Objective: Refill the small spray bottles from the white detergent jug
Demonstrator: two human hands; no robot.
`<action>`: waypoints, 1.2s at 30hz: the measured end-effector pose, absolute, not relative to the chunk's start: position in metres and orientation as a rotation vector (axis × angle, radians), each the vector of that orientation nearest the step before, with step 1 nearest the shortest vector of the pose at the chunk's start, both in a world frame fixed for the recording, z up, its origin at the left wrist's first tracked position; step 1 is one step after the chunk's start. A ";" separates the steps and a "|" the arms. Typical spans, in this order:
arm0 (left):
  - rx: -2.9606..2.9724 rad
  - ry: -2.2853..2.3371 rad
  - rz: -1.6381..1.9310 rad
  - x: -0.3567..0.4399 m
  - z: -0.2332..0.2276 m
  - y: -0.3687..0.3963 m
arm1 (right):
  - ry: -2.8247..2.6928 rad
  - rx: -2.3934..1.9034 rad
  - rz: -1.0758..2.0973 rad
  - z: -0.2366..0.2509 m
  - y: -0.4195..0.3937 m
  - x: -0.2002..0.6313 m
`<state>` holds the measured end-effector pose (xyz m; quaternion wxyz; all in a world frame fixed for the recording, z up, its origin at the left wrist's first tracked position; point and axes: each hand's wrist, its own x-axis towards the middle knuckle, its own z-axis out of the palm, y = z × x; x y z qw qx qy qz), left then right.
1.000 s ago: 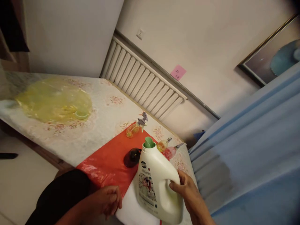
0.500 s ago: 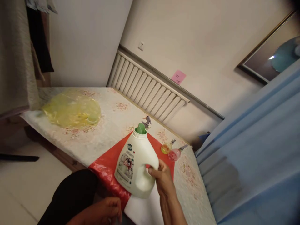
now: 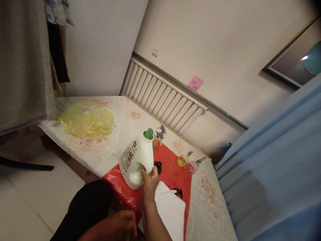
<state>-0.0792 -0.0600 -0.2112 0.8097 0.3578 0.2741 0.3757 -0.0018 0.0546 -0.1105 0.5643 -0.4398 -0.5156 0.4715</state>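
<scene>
By its handle, my right hand [image 3: 150, 182] grips a large white laundry detergent bottle [image 3: 137, 164]. The bottle is tilted, its printed label turned left. Its cap is off and a green spout [image 3: 148, 134] shows in the neck. My left hand [image 3: 121, 223] is low in view near my dark-clothed knee, fingers curled in; nothing shows in them. Right of the bottle, a pump head [image 3: 177, 192] with a white tube rests on a white cloth [image 3: 170, 211]. A black object [image 3: 158, 166] lies partly hidden behind the bottle.
A red sheet [image 3: 173, 164] covers part of the flower-patterned table [image 3: 125, 130]. Small bottles of yellow [image 3: 184, 159] and pink liquid [image 3: 192, 167] stand at its far right. Grey spray heads [image 3: 160, 133] rise behind the bottle. A yellow plastic bag [image 3: 86, 118] lies left; a blue curtain [image 3: 271, 160] hangs right.
My right hand has carried the detergent bottle leftward and tilted it more. The white cloth, pump head and black object have come into sight. My left hand remains low, and the view has shifted slightly.
</scene>
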 end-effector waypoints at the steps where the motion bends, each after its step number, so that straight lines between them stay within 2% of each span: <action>1: 0.762 0.583 0.805 -0.079 -0.211 -0.060 | -1.222 -1.036 1.095 -0.111 0.054 -0.004; 11: 0.765 0.620 0.824 -0.074 -0.211 -0.057 | -1.237 -1.034 1.059 -0.107 0.049 0.014; 15: 0.707 0.723 0.946 -0.069 -0.206 -0.060 | -1.048 -0.964 1.215 -0.101 0.030 0.048; 19: 0.695 0.815 1.056 -0.058 -0.186 -0.055 | -0.794 -0.715 1.572 -0.088 0.005 0.067; 23: 0.778 0.782 1.108 -0.048 -0.153 -0.048 | -0.622 -0.557 1.754 -0.075 -0.009 0.075; 29: 0.852 0.715 1.029 -0.029 -0.109 -0.053 | -0.505 -0.449 1.829 -0.067 -0.019 0.087; 36: 0.764 0.597 0.885 0.004 -0.096 -0.067 | -0.416 -0.398 1.847 -0.063 -0.032 0.097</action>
